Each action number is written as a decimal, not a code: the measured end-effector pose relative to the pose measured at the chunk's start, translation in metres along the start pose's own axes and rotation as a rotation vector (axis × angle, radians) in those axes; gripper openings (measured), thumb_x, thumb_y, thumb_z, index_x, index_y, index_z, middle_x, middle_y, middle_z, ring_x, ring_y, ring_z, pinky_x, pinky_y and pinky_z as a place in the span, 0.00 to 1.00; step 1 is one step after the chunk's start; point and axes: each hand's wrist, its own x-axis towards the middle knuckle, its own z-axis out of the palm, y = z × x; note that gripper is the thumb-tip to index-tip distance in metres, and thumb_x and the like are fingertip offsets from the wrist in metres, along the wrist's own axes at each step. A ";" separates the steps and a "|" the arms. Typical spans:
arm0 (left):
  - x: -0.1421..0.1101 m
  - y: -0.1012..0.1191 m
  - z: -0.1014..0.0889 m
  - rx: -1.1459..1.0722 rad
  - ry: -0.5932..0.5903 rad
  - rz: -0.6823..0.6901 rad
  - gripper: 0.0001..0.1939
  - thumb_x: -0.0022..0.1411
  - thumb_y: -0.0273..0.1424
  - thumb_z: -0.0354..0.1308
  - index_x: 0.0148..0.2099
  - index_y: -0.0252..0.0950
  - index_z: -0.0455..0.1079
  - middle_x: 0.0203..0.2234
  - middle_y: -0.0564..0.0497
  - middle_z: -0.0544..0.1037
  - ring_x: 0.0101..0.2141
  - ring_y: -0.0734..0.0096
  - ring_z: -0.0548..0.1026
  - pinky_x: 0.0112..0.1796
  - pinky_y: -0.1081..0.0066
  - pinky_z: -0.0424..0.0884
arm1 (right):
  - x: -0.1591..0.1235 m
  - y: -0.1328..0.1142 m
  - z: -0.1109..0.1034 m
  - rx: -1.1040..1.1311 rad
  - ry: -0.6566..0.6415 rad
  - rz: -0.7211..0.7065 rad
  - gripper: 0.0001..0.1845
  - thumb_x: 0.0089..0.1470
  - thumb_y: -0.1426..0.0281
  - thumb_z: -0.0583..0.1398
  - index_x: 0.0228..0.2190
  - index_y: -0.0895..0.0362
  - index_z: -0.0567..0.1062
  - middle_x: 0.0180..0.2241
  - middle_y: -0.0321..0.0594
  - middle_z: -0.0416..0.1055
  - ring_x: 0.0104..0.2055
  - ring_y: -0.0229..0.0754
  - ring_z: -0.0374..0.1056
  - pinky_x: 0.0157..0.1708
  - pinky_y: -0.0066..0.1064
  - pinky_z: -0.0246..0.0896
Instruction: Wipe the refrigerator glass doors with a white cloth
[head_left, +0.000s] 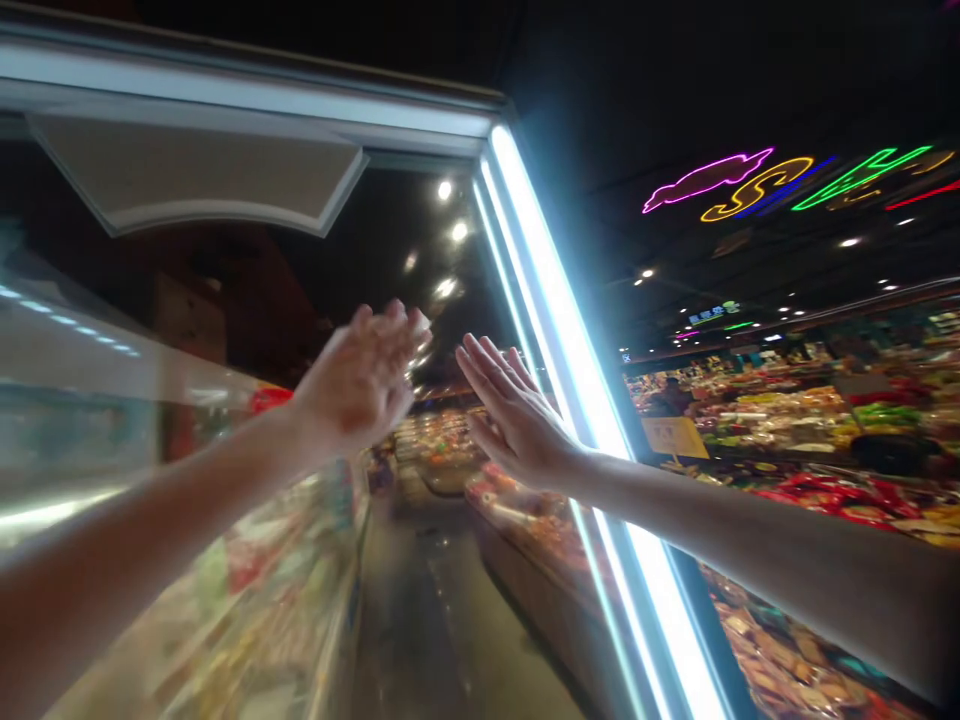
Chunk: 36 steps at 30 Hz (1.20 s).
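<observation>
My left hand (360,380) is raised in front of me, blurred by motion. Its fingers look parted, and I make out nothing in them. My right hand (517,415) is held up beside it, fingers stretched out and holding nothing. Both are in front of a large glass pane (420,560) with a metal frame (420,118). Whether either palm touches the glass, I cannot tell. Just behind my right wrist runs a bright white light strip (555,280) along the frame's slanting upright edge.
A blurred display case (217,600) with packaged goods shows at left. On the right, stands (795,630) are heaped with goods, with a yellow sign (675,437) nearby. An aisle floor (442,620) runs between. Neon signs (757,190) hang overhead.
</observation>
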 end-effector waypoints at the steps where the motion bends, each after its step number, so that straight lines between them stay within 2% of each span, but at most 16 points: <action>1: -0.018 0.008 0.003 -0.011 -0.030 0.092 0.29 0.76 0.38 0.41 0.74 0.37 0.54 0.74 0.52 0.56 0.74 0.63 0.49 0.74 0.57 0.42 | 0.006 -0.006 0.000 0.014 -0.004 0.004 0.44 0.70 0.69 0.48 0.73 0.46 0.26 0.77 0.42 0.33 0.79 0.54 0.30 0.74 0.66 0.34; 4: -0.067 0.004 0.004 -0.006 0.017 0.329 0.31 0.74 0.38 0.48 0.75 0.38 0.52 0.73 0.52 0.59 0.73 0.66 0.52 0.74 0.59 0.40 | 0.024 -0.022 0.002 0.037 -0.019 0.017 0.41 0.69 0.72 0.44 0.74 0.47 0.27 0.77 0.41 0.32 0.79 0.50 0.29 0.75 0.64 0.33; 6: -0.085 -0.026 -0.006 0.019 0.074 0.140 0.29 0.75 0.36 0.44 0.74 0.40 0.54 0.72 0.51 0.62 0.73 0.65 0.54 0.74 0.55 0.42 | 0.034 -0.033 0.007 0.024 -0.055 0.002 0.39 0.71 0.68 0.45 0.75 0.50 0.32 0.77 0.43 0.32 0.79 0.51 0.29 0.75 0.64 0.31; 8: -0.093 -0.056 -0.019 0.055 0.133 -0.118 0.29 0.76 0.38 0.40 0.75 0.37 0.53 0.73 0.46 0.60 0.74 0.54 0.51 0.73 0.42 0.40 | 0.041 -0.045 0.016 -0.006 -0.091 -0.003 0.38 0.72 0.61 0.47 0.75 0.51 0.38 0.77 0.45 0.33 0.79 0.54 0.28 0.74 0.66 0.27; 11: -0.111 -0.057 -0.027 0.078 0.149 -0.290 0.30 0.76 0.37 0.38 0.76 0.36 0.50 0.74 0.44 0.54 0.75 0.48 0.44 0.71 0.37 0.36 | 0.045 -0.061 0.031 -0.072 -0.083 0.042 0.40 0.71 0.53 0.50 0.75 0.52 0.43 0.77 0.43 0.34 0.78 0.62 0.23 0.72 0.71 0.22; 13: -0.135 -0.032 -0.024 0.052 0.143 -0.141 0.30 0.75 0.37 0.43 0.76 0.42 0.48 0.74 0.50 0.56 0.75 0.58 0.46 0.74 0.50 0.32 | 0.044 -0.067 0.038 -0.113 -0.058 0.074 0.41 0.71 0.54 0.50 0.75 0.52 0.41 0.78 0.43 0.34 0.78 0.64 0.20 0.72 0.72 0.23; 15: -0.164 -0.013 -0.022 0.011 0.105 0.058 0.34 0.73 0.38 0.51 0.76 0.42 0.49 0.72 0.53 0.61 0.74 0.60 0.51 0.75 0.53 0.34 | 0.041 -0.073 0.042 -0.134 -0.033 0.084 0.43 0.71 0.55 0.50 0.75 0.54 0.35 0.78 0.47 0.32 0.78 0.64 0.20 0.72 0.72 0.25; 17: -0.188 -0.019 -0.028 0.015 0.087 0.110 0.34 0.73 0.38 0.51 0.76 0.43 0.49 0.70 0.54 0.64 0.72 0.63 0.56 0.75 0.54 0.35 | 0.038 -0.085 0.045 -0.135 -0.020 0.055 0.46 0.70 0.55 0.51 0.74 0.55 0.30 0.77 0.50 0.28 0.78 0.64 0.20 0.72 0.72 0.28; 20: -0.211 -0.059 -0.046 0.134 0.127 -0.165 0.32 0.76 0.32 0.45 0.77 0.45 0.43 0.72 0.50 0.62 0.72 0.56 0.57 0.72 0.39 0.42 | 0.033 -0.123 0.054 -0.105 -0.056 -0.076 0.49 0.69 0.52 0.52 0.74 0.56 0.30 0.77 0.50 0.30 0.78 0.63 0.20 0.72 0.72 0.30; 22: -0.225 -0.070 -0.053 0.194 0.155 -0.416 0.33 0.76 0.32 0.43 0.78 0.44 0.39 0.74 0.45 0.56 0.73 0.45 0.50 0.68 0.28 0.45 | 0.033 -0.159 0.064 -0.087 -0.093 -0.155 0.48 0.69 0.50 0.52 0.75 0.57 0.36 0.77 0.49 0.34 0.78 0.63 0.20 0.73 0.71 0.30; 25: -0.263 -0.029 -0.047 0.144 0.098 -0.441 0.36 0.74 0.32 0.46 0.78 0.36 0.38 0.75 0.40 0.51 0.75 0.49 0.42 0.72 0.36 0.40 | 0.036 -0.209 0.081 -0.096 -0.080 -0.141 0.47 0.68 0.48 0.51 0.74 0.61 0.43 0.77 0.51 0.36 0.78 0.66 0.22 0.73 0.71 0.30; 27: -0.296 0.010 -0.039 0.039 0.087 -0.251 0.35 0.73 0.37 0.49 0.77 0.36 0.46 0.71 0.45 0.62 0.75 0.60 0.45 0.75 0.50 0.35 | 0.037 -0.230 0.089 -0.106 -0.042 -0.079 0.48 0.68 0.47 0.52 0.74 0.61 0.43 0.77 0.51 0.36 0.78 0.67 0.22 0.73 0.71 0.31; 29: -0.323 0.025 -0.038 0.004 0.045 -0.158 0.35 0.73 0.38 0.51 0.77 0.38 0.48 0.66 0.49 0.71 0.75 0.69 0.45 0.75 0.56 0.34 | 0.037 -0.238 0.093 -0.110 -0.011 -0.023 0.48 0.68 0.48 0.52 0.75 0.59 0.39 0.77 0.50 0.37 0.78 0.65 0.22 0.73 0.70 0.31; 31: -0.334 0.005 -0.049 0.046 0.018 -0.273 0.35 0.73 0.35 0.49 0.77 0.40 0.46 0.67 0.47 0.69 0.75 0.67 0.44 0.75 0.52 0.33 | 0.037 -0.238 0.093 -0.113 0.003 0.007 0.47 0.69 0.50 0.51 0.75 0.57 0.36 0.77 0.48 0.37 0.79 0.62 0.24 0.73 0.69 0.32; 34: -0.327 -0.046 -0.070 0.117 0.031 -0.609 0.35 0.74 0.32 0.44 0.78 0.42 0.39 0.75 0.44 0.53 0.76 0.57 0.39 0.73 0.41 0.35 | 0.035 -0.237 0.091 -0.114 0.013 0.042 0.46 0.70 0.49 0.50 0.75 0.53 0.35 0.77 0.44 0.36 0.79 0.61 0.27 0.73 0.69 0.32; 36: -0.327 -0.053 -0.073 0.110 0.037 -0.742 0.35 0.74 0.32 0.43 0.78 0.43 0.36 0.76 0.45 0.47 0.76 0.54 0.35 0.73 0.39 0.37 | 0.031 -0.243 0.091 -0.107 0.019 0.091 0.46 0.70 0.48 0.50 0.75 0.51 0.33 0.77 0.44 0.35 0.79 0.62 0.29 0.73 0.71 0.31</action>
